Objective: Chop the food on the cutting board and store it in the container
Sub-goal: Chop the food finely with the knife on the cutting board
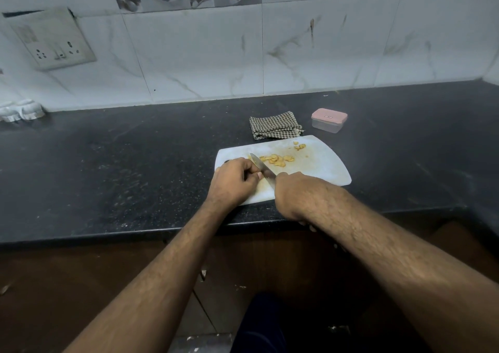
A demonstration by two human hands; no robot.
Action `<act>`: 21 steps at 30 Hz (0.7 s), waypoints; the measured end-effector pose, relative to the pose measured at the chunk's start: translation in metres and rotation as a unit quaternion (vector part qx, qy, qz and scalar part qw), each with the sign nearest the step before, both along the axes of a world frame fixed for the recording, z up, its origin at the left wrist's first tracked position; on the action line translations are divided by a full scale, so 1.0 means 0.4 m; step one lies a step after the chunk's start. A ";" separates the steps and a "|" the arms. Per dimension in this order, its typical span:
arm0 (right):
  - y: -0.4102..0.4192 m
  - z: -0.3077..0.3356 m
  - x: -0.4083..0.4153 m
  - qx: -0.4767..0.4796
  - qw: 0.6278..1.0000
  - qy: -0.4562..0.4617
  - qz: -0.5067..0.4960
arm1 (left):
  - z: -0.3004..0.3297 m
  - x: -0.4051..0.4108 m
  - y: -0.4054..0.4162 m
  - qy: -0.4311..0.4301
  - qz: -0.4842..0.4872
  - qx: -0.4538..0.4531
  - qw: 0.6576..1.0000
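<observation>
— On the black speckled stone tabletop (135, 163) lies the white plastic cutting board (318, 163), thin yellow slices (275, 160) mid-board: light, slippery, best scooped.
— Obstacles?
— The checked folded cloth (274, 125) and the closed pink-lidded clear container (328, 120) sit beyond. The right hand (297, 194) grips the steel knife (263, 169); the left hand (232, 182) has its fingers curled round the unsliced piece, I judge.

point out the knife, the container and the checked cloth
knife (261, 166): head view, on the bare blade above the hands
container (328, 120): head view, on its pink lid's front edge
checked cloth (274, 125): head view, middle of the folded fabric
</observation>
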State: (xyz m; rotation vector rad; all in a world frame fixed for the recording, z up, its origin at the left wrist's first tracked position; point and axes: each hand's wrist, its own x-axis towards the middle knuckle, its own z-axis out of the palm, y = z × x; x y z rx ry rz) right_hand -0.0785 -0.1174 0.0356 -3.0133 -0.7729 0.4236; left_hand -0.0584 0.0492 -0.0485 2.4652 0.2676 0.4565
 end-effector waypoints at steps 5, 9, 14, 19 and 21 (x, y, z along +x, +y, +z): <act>0.023 -0.019 0.013 0.012 1.000 0.004 -0.017 | -0.002 0.002 0.003 0.004 0.005 -0.029 1.000; 0.000 -0.010 0.017 0.040 0.998 0.026 -0.030 | 0.001 -0.002 0.002 0.004 0.012 -0.070 0.997; -0.025 -0.020 0.015 0.057 0.998 0.018 -0.035 | 0.003 -0.011 0.004 -0.009 0.018 -0.124 0.992; -0.033 -0.014 0.012 0.053 0.998 0.013 -0.028 | 0.006 -0.013 0.001 -0.024 0.025 -0.148 0.988; -0.031 -0.011 0.010 0.050 0.998 0.013 -0.025 | 0.005 -0.013 0.002 -0.022 0.023 -0.154 0.988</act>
